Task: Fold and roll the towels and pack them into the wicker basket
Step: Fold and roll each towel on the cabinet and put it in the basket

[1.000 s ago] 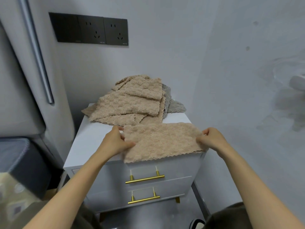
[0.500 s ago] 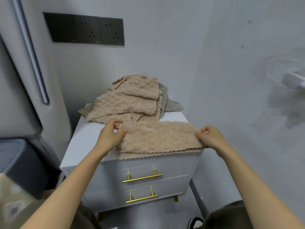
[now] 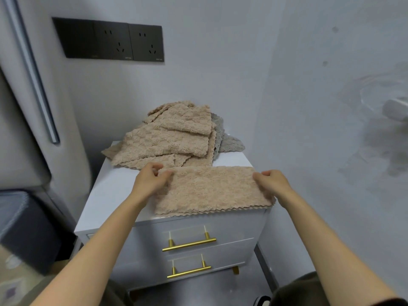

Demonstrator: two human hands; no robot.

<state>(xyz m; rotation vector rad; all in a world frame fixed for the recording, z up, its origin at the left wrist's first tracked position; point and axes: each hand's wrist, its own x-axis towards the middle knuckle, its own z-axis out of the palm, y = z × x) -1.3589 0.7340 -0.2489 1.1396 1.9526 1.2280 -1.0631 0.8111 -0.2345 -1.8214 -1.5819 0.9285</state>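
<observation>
A beige towel [image 3: 212, 191] lies folded in half across the front of the white nightstand [image 3: 114, 188], its scalloped edges at the front lip. My left hand [image 3: 150, 182] pinches the towel's far left corner. My right hand [image 3: 271, 184] holds the far right end, thumb on top. Behind them sits a loose pile of beige towels [image 3: 170, 140], and a grey towel [image 3: 223, 140] pokes out at its right. No wicker basket is in view.
The nightstand has two drawers with gold bar handles [image 3: 189, 244]. A black socket panel [image 3: 110, 39] is on the wall behind. A grey upholstered panel [image 3: 26, 129] stands at the left, a wall close on the right.
Both hands carried the towel's near edge away from me and laid it over the far half. The towel now lies doubled, and the front overhang is gone.
</observation>
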